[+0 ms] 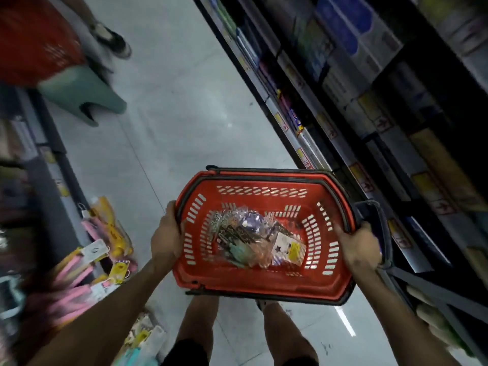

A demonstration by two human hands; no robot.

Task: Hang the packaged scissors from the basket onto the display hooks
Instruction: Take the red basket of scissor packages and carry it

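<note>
Both hands carry a red shopping basket [264, 282] at lower centre: the left hand [167, 237] curls round its left rim, the right hand [360, 248] round its right rim. Packaged scissors [253, 235] lie heaped on its floor. Open grey aisle floor [169, 128] runs toward upper left between dark shelving [369, 101] at right and hanging goods [79, 281] at lower left.

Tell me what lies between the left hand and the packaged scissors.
In the head view, only the slotted side wall of the red basket separates the left hand from the packaged scissors; the hand grips that wall's rim.
</note>
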